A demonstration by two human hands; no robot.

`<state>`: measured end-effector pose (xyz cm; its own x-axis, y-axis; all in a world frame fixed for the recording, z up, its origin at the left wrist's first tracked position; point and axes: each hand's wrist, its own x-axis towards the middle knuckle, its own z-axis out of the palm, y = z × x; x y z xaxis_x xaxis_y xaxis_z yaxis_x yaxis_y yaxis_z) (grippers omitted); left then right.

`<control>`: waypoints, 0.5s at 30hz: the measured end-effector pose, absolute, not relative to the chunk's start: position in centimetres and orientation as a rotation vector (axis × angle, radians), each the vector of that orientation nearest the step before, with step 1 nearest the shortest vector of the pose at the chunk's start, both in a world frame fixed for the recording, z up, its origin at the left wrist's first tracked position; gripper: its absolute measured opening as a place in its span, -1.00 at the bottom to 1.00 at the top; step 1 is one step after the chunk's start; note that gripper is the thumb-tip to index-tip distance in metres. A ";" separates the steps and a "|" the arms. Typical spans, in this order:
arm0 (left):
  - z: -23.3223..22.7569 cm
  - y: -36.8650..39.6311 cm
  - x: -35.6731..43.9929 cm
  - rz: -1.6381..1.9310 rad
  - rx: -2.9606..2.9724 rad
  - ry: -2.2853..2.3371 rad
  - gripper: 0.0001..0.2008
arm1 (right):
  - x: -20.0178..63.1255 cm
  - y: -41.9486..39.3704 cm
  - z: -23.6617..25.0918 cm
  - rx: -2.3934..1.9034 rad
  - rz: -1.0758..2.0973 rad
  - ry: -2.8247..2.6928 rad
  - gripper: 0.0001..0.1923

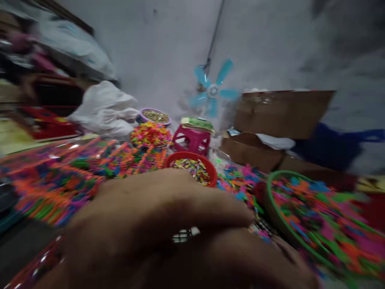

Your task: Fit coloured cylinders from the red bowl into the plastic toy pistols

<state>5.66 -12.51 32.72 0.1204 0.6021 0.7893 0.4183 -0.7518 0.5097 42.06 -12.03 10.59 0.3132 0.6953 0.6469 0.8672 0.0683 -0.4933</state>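
Close to the camera and badly blurred, my left hand (144, 212) reaches in from the lower left, its fingers bent toward the right. Below it, a darker shape entering from the lower right appears to be my right hand (255, 257). The two overlap or nearly touch, with a small gap between them. Smearing and shadow hide whether either holds anything. Beyond the hands stands a red bowl (213, 172) of small multicoloured pieces. To the right is a green-rimmed basket (272, 200) full of bright plastic pieces.
Rows of colourful plastic pieces (60, 180) spread on the left. A pink heap (152, 134), a purple bowl (144, 110) and a magenta stool (195, 138) stand behind. A blue fan (213, 91) hangs by the wall. Cardboard boxes (279, 114) are at the right, a white sack (104, 106) at the left.
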 end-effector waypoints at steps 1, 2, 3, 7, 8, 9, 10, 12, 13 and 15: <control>32.4 -11.6 6.9 1.653 2.292 0.908 -0.77 | 42.1 -11.6 9.7 -1.689 -0.252 -1.440 -0.73; 31.2 -10.6 8.0 1.592 2.375 0.809 -0.82 | 42.1 -11.2 8.6 -1.702 -0.261 -1.456 -0.70; 29.2 -9.5 9.0 1.523 2.445 0.782 -0.85 | 41.9 -10.9 7.2 -1.709 -0.272 -1.489 -0.68; 14.1 -5.2 11.2 1.256 2.682 0.954 -0.78 | 39.8 -11.2 0.5 -1.855 -0.514 -1.620 -0.61; 9.6 -4.4 11.2 1.143 2.764 1.028 -0.68 | 39.2 -11.4 -1.0 -1.911 -0.546 -1.629 -0.57; 5.4 -3.8 11.0 1.001 2.852 1.087 -0.60 | 38.8 -11.5 -2.3 -1.961 -0.552 -1.636 -0.53; 1.7 -3.5 10.7 0.881 2.900 1.189 -0.56 | 38.6 -11.4 -3.2 -2.002 -0.536 -1.641 -0.49; -4.1 -3.3 9.8 0.713 2.909 1.379 -0.56 | 38.6 -10.7 -3.9 -2.051 -0.458 -1.648 -0.47; -6.0 -3.3 9.4 0.662 2.902 1.407 -0.56 | 38.7 -10.2 -3.8 -2.064 -0.409 -1.661 -0.46; -8.3 -3.2 8.7 0.641 2.930 1.365 -0.57 | 39.1 -8.9 -3.1 -2.064 -0.308 -1.717 -0.45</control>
